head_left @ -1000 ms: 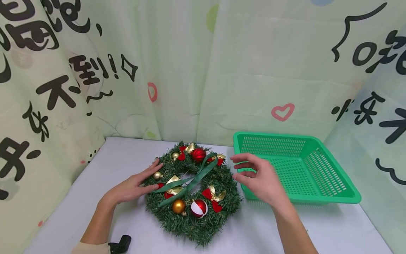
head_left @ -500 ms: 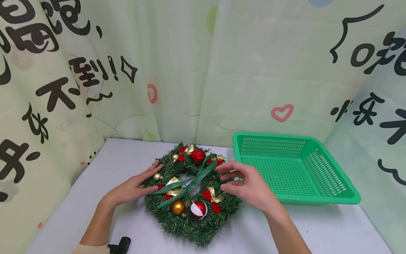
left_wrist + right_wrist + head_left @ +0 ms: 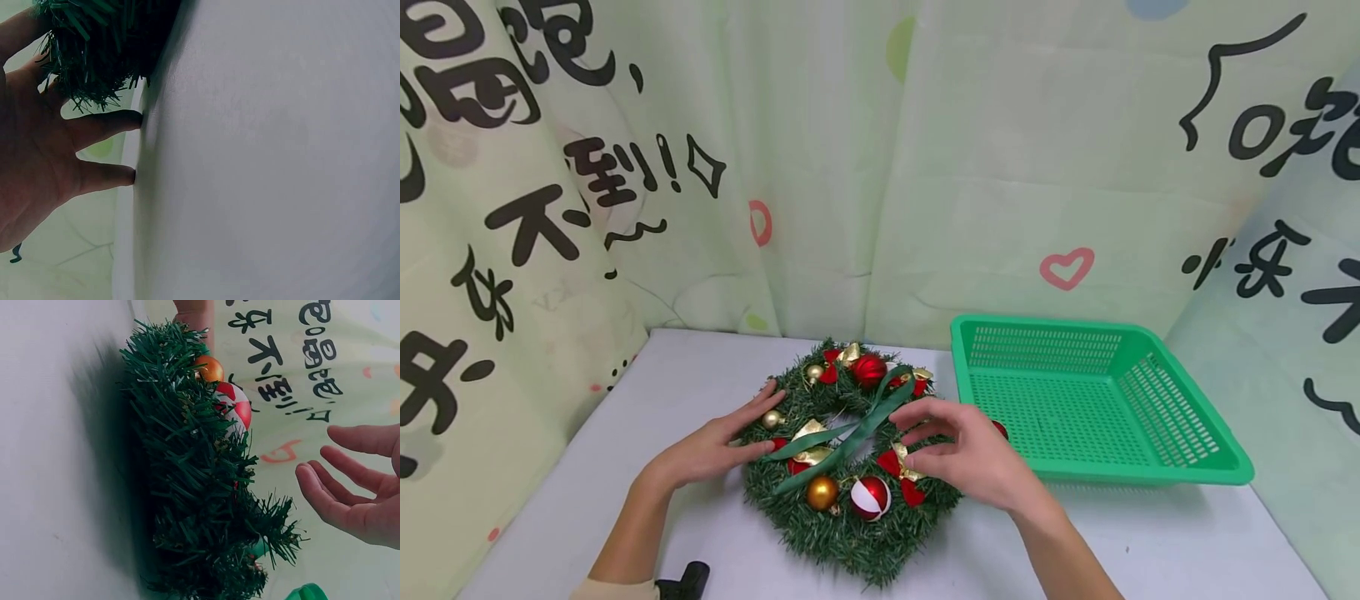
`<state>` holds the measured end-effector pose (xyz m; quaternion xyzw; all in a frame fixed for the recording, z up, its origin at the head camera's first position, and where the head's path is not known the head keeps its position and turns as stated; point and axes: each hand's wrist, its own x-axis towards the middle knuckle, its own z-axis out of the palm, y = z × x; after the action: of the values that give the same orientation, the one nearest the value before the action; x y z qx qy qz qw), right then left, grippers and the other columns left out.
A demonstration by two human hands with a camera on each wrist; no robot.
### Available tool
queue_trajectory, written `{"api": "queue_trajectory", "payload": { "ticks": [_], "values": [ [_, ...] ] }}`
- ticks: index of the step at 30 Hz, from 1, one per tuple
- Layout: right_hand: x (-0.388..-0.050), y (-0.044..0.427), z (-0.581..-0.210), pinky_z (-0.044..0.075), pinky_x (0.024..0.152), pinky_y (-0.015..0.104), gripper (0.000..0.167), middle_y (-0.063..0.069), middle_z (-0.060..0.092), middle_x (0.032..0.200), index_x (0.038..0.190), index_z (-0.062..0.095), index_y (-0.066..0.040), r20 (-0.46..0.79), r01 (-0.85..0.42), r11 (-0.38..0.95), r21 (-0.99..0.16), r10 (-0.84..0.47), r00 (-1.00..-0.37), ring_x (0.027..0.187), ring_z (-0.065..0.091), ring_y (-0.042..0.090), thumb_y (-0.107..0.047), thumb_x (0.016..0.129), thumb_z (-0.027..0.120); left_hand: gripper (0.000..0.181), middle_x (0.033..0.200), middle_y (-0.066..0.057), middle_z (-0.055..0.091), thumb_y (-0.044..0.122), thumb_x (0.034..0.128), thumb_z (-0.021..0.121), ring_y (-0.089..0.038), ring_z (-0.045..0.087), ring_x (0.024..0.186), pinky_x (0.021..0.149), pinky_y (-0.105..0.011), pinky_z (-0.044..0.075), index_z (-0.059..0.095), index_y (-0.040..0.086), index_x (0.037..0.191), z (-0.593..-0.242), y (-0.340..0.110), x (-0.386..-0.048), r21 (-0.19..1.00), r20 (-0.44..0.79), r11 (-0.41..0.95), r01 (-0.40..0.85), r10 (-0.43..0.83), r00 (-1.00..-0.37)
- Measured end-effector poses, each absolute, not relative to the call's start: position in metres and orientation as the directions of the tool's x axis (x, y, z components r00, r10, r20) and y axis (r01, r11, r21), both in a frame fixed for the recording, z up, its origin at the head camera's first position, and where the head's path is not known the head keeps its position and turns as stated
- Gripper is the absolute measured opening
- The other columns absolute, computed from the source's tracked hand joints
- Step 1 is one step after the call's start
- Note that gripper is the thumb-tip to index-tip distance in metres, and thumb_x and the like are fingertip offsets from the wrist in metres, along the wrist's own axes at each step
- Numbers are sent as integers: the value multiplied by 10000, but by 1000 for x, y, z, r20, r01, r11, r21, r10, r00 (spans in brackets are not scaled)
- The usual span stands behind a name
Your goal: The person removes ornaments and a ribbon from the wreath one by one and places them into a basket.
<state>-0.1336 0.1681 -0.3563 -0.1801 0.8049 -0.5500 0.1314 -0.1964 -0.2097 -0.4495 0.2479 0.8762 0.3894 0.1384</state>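
Observation:
A green Christmas wreath [image 3: 872,542] lies on the table, dressed with a red ball [image 3: 869,371], a gold ball [image 3: 822,493], a red-and-white ball [image 3: 870,498] and red and gold bows. A loose green ribbon [image 3: 865,431] crosses its middle. My left hand [image 3: 722,450] rests at the wreath's left side, fingers spread; in the left wrist view two fingertips meet the table. Over the wreath's right part is my right hand [image 3: 962,450], fingers loosely bent. The right wrist view shows this hand [image 3: 356,481] apart from the wreath [image 3: 187,456], holding nothing.
A green plastic basket [image 3: 1187,462] stands right of the wreath. Between it and my right hand peeks a small dark red thing [image 3: 1000,429], mostly hidden. A printed curtain [image 3: 925,208] hangs behind the white table [image 3: 700,358].
My right hand has moved left and slightly down, from beside the basket to over the wreath's right part. The left hand and the wreath have stayed in place.

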Motion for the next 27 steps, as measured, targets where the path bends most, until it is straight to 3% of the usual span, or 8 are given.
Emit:
{"api": "queue_trajectory", "payload": {
  "ticks": [18,27],
  "values": [
    [-132,158,-366,619,829,294,368,99,682,1297,1267,712,-134,-50,-150,340,-929,-513,-857,1138,677,337,-62,912,781,755,1767,-76,48,430,1052,609,-469,189,1573,1183,-727,268,228,260,1681,-448,-209,-194,756,-47,568,325,542,-839],
    [-132,154,-369,616,851,279,379,158,647,1342,1265,717,-165,-87,-147,363,-920,-555,-827,1165,661,332,-69,906,795,751,1767,-77,46,426,1055,604,-462,187,1575,1187,-717,272,228,254,1681,-448,-208,-195,754,-41,566,332,546,-837]
  ]
}}
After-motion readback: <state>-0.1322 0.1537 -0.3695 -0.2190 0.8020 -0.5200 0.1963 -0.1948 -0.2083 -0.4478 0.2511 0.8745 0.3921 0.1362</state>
